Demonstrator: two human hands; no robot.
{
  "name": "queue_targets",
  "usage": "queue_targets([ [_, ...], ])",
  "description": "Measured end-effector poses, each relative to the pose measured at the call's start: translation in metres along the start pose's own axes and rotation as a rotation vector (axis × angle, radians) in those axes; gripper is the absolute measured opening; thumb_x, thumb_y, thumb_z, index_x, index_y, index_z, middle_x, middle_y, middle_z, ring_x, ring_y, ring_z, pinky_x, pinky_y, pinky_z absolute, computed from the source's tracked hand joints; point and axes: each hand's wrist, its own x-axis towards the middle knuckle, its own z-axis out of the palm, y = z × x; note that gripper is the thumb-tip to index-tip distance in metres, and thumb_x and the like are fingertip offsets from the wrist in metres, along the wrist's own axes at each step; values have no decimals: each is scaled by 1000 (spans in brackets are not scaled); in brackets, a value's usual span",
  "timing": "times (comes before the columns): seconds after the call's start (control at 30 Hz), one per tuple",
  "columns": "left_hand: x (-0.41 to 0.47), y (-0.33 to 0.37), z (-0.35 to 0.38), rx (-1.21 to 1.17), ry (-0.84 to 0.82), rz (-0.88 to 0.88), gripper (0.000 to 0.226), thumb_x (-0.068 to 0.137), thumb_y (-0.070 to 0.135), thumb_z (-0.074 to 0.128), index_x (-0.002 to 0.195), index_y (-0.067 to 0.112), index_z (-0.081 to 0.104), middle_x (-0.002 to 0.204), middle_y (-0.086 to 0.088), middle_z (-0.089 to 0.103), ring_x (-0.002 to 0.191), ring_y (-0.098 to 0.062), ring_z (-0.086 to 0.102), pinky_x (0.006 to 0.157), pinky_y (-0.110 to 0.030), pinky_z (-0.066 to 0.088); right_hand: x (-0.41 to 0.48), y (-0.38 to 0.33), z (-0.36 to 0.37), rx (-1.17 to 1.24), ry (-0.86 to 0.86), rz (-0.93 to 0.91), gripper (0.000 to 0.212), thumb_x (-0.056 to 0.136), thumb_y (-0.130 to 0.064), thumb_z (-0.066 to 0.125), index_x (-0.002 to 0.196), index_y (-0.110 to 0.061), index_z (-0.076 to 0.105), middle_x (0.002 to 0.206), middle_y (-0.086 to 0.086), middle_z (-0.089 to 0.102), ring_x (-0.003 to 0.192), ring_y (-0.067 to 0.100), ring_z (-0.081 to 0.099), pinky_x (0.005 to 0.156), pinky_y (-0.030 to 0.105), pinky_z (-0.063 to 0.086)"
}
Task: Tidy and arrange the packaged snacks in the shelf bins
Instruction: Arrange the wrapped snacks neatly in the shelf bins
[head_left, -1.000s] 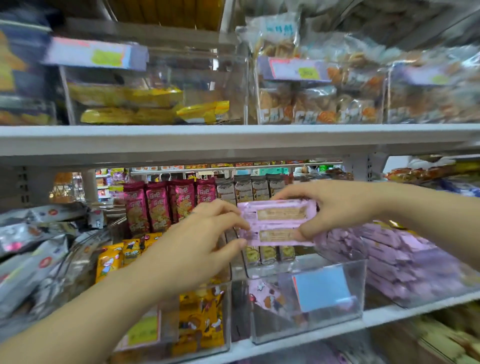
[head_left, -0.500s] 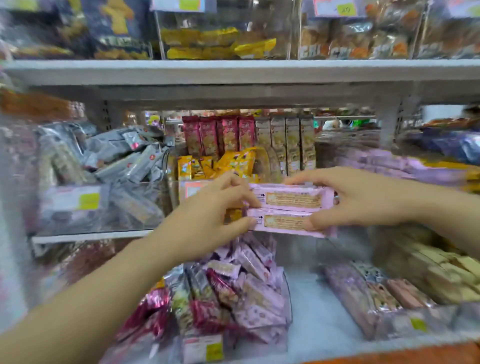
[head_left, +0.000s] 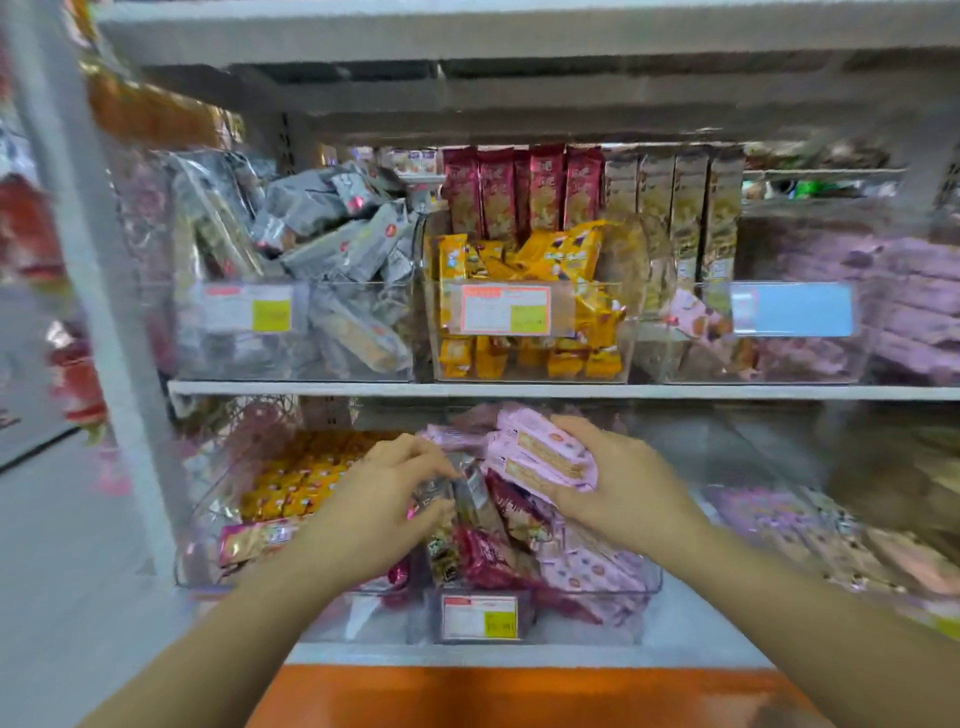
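Observation:
My right hand (head_left: 618, 488) holds two pink snack packs (head_left: 545, 457), fingers curled round them, just above a clear bin (head_left: 644, 587) on the lower shelf. That bin is heaped with pink and dark red packs (head_left: 498, 556). My left hand (head_left: 384, 499) reaches into the same bin and pinches a dark silver pack (head_left: 441, 493) near its top. Both forearms come in from the bottom of the view.
The shelf above carries clear bins of silver packs (head_left: 322, 249), yellow packs (head_left: 524, 270) and pink packs (head_left: 904, 301). Another bin with yellow packs (head_left: 291, 483) sits left of my hands. A white upright (head_left: 78, 260) stands on the left; an orange base (head_left: 519, 696) runs below.
The view has dropped from the middle shelf to the lower one. My right hand carried the two pink packs down to the lower bin; my left hand released them and took hold of a dark pack.

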Motion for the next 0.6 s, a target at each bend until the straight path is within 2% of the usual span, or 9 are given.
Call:
queue_targets([
  [0.07,-1,-6,2,5,5,-15,28,91,39,58,119,35,58,125,13,44,120,-8,39,104,-30,35,10,-2,15,-72,49,-3,62,81,-51,58,138,-40,36,119,-4,61,109,20,57,79,33,50],
  [0.2,0,-14,6,22,23,-23,33,92,40,57,124,35,55,136,12,38,130,-8,30,108,-28,27,29,-2,36,-144,72,32,60,84,-44,57,139,-34,36,116,1,59,108,23,56,76,33,50],
  [0.33,3,-20,11,0,50,-32,37,90,38,60,126,34,54,140,10,38,132,-13,33,109,-34,31,38,-5,46,-145,112,76,55,83,-45,58,134,-29,45,113,3,62,105,26,57,73,33,49],
  [0.43,7,-24,15,-16,40,-45,42,91,39,58,131,37,48,146,9,29,136,-14,28,111,-35,30,41,-6,47,-196,156,91,55,82,-48,58,132,-26,48,108,4,64,101,26,59,76,32,43],
  [0.53,17,-29,16,-82,50,-120,46,92,42,55,136,35,42,149,4,24,138,-18,25,109,-34,29,44,-11,46,-246,146,103,56,85,-51,54,135,-27,43,110,3,61,103,26,58,80,32,40],
  [0.6,25,-32,16,-167,12,-219,51,93,46,51,140,33,37,146,1,26,136,-18,30,106,-30,31,45,-13,45,-259,150,102,57,86,-52,52,137,-28,39,113,3,59,104,27,57,80,32,40],
])
